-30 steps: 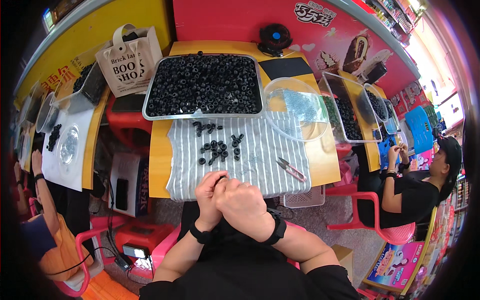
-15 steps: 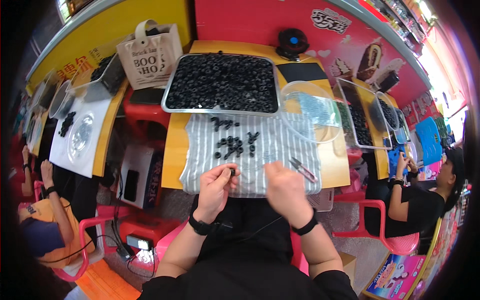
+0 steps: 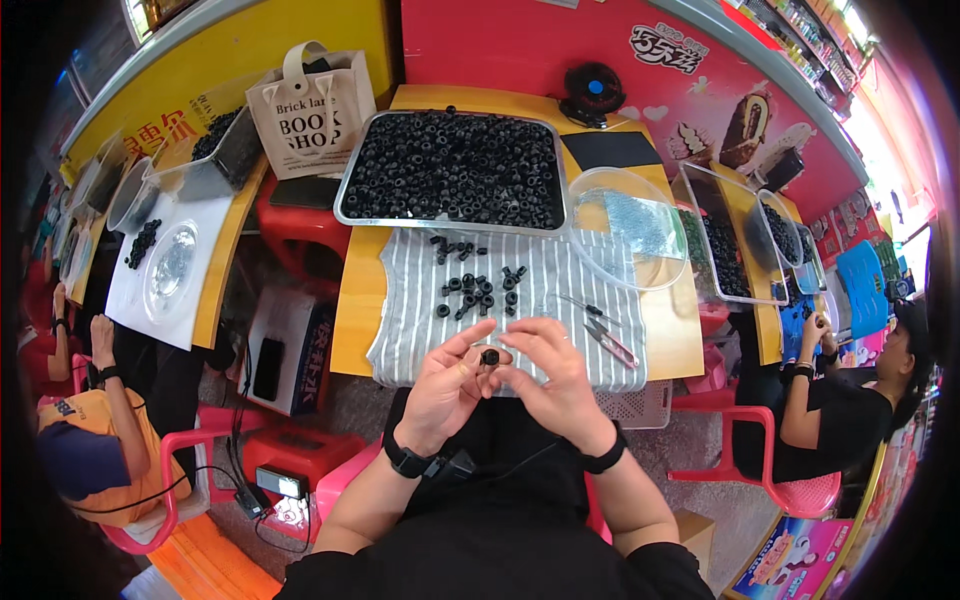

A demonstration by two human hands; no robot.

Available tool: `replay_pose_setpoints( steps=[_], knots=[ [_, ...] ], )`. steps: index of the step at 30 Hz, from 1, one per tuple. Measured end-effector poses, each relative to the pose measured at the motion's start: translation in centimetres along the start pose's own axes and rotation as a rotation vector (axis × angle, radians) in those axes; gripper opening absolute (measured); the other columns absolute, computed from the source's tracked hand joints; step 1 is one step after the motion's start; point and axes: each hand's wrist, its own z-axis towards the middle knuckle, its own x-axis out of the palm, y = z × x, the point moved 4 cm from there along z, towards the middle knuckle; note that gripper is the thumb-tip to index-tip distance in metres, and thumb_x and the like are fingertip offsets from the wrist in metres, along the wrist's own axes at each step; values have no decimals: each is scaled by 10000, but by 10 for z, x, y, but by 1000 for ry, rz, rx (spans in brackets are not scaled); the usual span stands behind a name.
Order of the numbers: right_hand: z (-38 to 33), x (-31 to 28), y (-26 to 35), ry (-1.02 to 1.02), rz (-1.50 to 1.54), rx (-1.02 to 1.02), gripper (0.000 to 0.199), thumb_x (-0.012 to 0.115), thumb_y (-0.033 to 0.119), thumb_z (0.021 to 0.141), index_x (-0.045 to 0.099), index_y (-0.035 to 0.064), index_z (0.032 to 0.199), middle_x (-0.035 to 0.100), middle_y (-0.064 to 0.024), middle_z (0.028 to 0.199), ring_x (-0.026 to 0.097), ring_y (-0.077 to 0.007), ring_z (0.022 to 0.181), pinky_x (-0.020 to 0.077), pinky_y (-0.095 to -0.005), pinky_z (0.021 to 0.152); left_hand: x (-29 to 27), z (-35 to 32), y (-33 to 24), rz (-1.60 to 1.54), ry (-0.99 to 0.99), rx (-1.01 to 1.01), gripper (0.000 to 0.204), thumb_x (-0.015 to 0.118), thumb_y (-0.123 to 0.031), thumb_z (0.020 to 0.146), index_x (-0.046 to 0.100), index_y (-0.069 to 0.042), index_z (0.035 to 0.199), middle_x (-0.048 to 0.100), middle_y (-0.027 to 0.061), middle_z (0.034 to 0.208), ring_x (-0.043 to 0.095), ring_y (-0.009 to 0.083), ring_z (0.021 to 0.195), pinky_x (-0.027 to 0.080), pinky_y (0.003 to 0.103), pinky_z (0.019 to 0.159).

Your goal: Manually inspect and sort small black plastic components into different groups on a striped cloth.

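Note:
Both hands meet above the near edge of the striped cloth (image 3: 400, 345). Between the fingertips of my left hand (image 3: 445, 392) is a small round black part (image 3: 489, 357) with a hole in its end. My right hand (image 3: 555, 385) has its thumb and forefinger at the same part, gripping it from the right. Several loose black parts (image 3: 470, 292) lie beyond my hands on the cloth. To the right rest a slim tool with a dark handle (image 3: 592, 310) and a small pair of snips (image 3: 611, 343).
A metal tray (image 3: 348, 212) heaped with black parts stands at the back. A clear round tub (image 3: 630, 270) sits right of it, near a small black fan (image 3: 592, 92). A cloth bag (image 3: 310, 115) stands at back left. People sit at tables on both sides.
My right hand has come left and down to meet my left hand at the black part. The slim dark-handled tool now lies on the cloth beside the snips.

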Motion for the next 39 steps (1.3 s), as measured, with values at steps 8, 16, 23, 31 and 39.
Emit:
replay_pose_setpoints(
  steps=[8,16,23,31,39],
  knots=[
    [-22,12,-17,22,121,138,266,741,19,794,685,17,1054,619,-143,1070,596,-329,987,496,-396,823,-4,-1,22,23,-56,-59,391,498,-154,1066,504,-9,1429,690,66,1037,660,126,784,540,241,681],
    [-25,10,-32,-22,-57,103,177,708,-7,797,663,7,968,617,-134,975,595,-336,928,486,-406,766,-5,4,22,505,-124,-78,386,444,-153,1086,498,38,1416,705,115,977,694,158,759,552,257,620],
    [-22,18,-41,26,5,143,191,673,-62,809,659,-19,994,619,-123,907,618,-277,838,495,-344,714,-12,8,27,464,-108,-74,351,464,-137,1077,557,38,1367,700,110,967,686,162,799,549,257,675],
    [-35,19,-42,-80,310,208,257,696,-107,786,707,1,1018,657,-95,955,658,-199,857,532,-286,699,-10,3,21,274,-44,-96,325,529,-61,1036,585,41,1340,703,111,1091,685,153,892,552,246,747],
    [-22,9,-39,-121,-78,97,152,729,-50,739,678,28,859,617,-100,862,599,-298,831,491,-372,688,-19,-17,-1,163,-66,1,301,620,-43,983,628,53,1268,704,98,1103,672,146,891,529,249,810]
  ],
)
